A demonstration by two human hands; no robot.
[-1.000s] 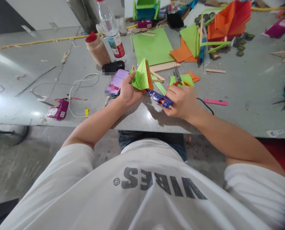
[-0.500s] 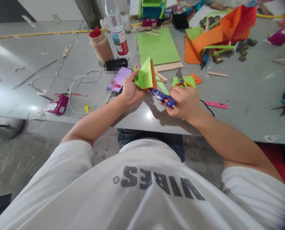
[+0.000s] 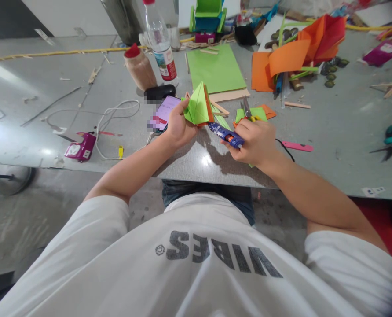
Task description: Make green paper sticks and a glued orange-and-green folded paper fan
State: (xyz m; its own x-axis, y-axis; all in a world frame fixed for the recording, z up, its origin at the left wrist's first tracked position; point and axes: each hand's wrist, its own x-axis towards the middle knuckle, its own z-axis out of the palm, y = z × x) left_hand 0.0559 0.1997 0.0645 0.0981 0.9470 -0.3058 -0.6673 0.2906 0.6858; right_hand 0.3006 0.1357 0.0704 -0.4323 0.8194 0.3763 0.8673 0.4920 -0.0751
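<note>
Near the front edge of the gray table (image 3: 202, 171), both hands busy. Left hand (image 3: 180, 127) pinches the folded paper piece (image 3: 197, 105), green face up front, orange layer along its right side, thumb on the green. Piece sits over the table, between the hands, pointed end away from the wearer. Right hand (image 3: 255, 140) is closed around the blue glue gun (image 3: 227, 134), nozzle aimed left at the lower right corner of the piece. Tip is right at that corner; can't tell if it touches. Trigger finger hidden, so can't tell if it's squeezed. Black cord (image 3: 287, 152) shows right of the right hand.

Just beyond the right hand: scissors (image 3: 246, 107), blades pointing away, over green and orange scraps (image 3: 263, 113). Can't tell if knuckles touch the handles. Pink tool (image 3: 297, 146) lies to the right.

Beside the left hand: phone (image 3: 166, 111), screen lit, with black case (image 3: 161, 92) just past it. Behind those, red-capped jar (image 3: 140, 70) and clear bottle (image 3: 165, 64), both upright. Green sheet (image 3: 215, 70) lies flat beyond the piece, wood strip (image 3: 232, 95) along its near edge. Orange paper construction (image 3: 326, 40) is farther back, right.
</note>
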